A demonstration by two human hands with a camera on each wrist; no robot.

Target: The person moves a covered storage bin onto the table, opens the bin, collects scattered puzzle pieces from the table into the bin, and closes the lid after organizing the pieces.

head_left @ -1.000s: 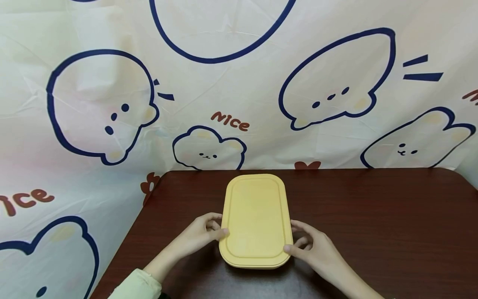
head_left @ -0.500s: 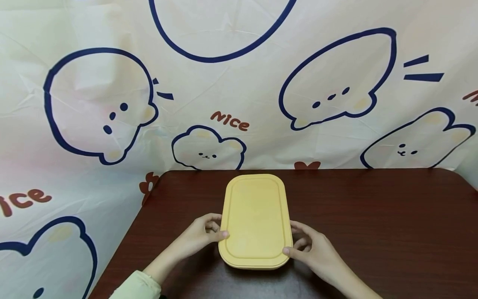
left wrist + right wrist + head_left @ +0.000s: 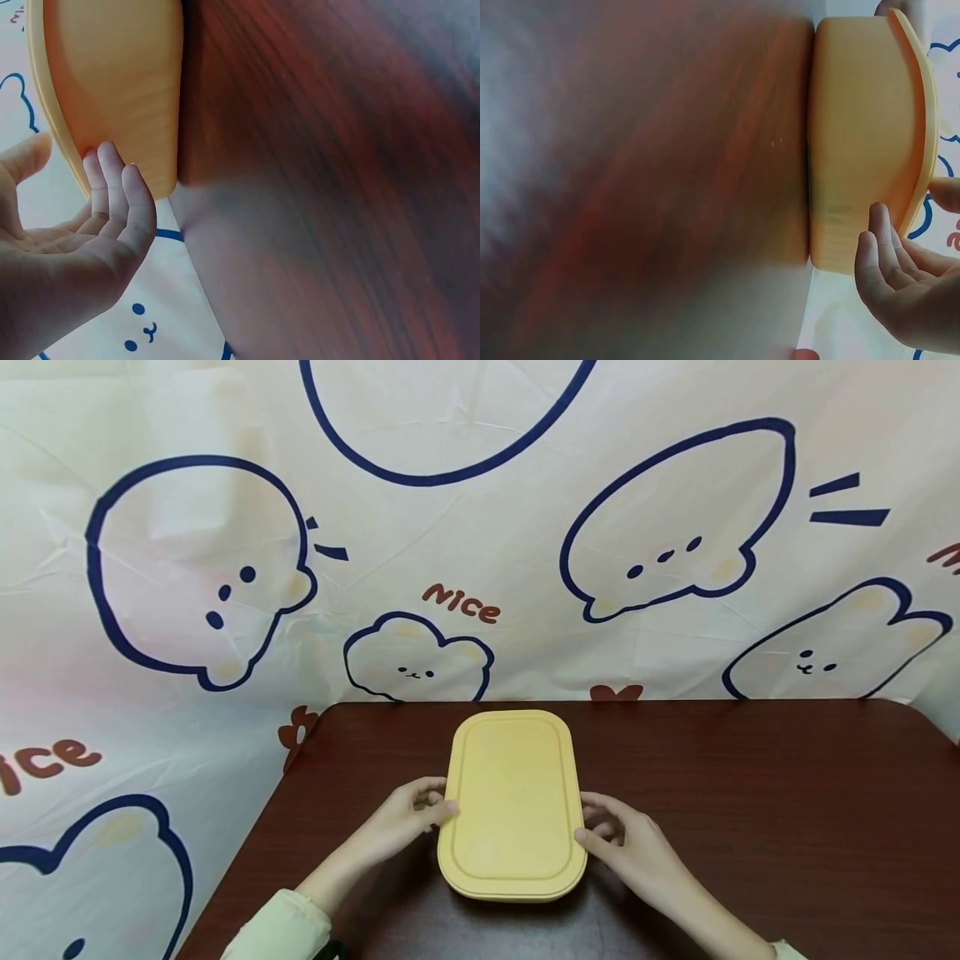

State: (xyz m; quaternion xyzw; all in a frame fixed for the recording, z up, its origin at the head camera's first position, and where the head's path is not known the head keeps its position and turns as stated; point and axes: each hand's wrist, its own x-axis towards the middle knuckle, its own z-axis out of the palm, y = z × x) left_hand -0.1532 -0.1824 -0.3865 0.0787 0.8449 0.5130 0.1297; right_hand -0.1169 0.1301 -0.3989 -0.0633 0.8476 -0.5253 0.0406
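A yellow rounded rectangular box (image 3: pixel 124 75) stands on the table with its flat yellow lid (image 3: pixel 517 793) on top. On its left side, my left hand (image 3: pixel 401 822) holds the lid's edge, thumb on the rim and fingers below along the box wall. My right hand (image 3: pixel 637 847) grips the opposite edge the same way, with its thumb over the rim. Both wrist views show the smooth side wall and the loosely bent fingers against it under the overhanging rim. The inside of the box is hidden by the lid.
The dark reddish-brown wooden table (image 3: pixel 765 802) reaches back to a white cloth (image 3: pixel 525 552) printed with blue cartoon outlines. This cloth also hangs along the left side. Pale green sleeves (image 3: pixel 281 927) cover the forearms.
Both hands have slid slightly away from me along the lid's edges, thumbs included. The box and lid have stayed nearly in place.
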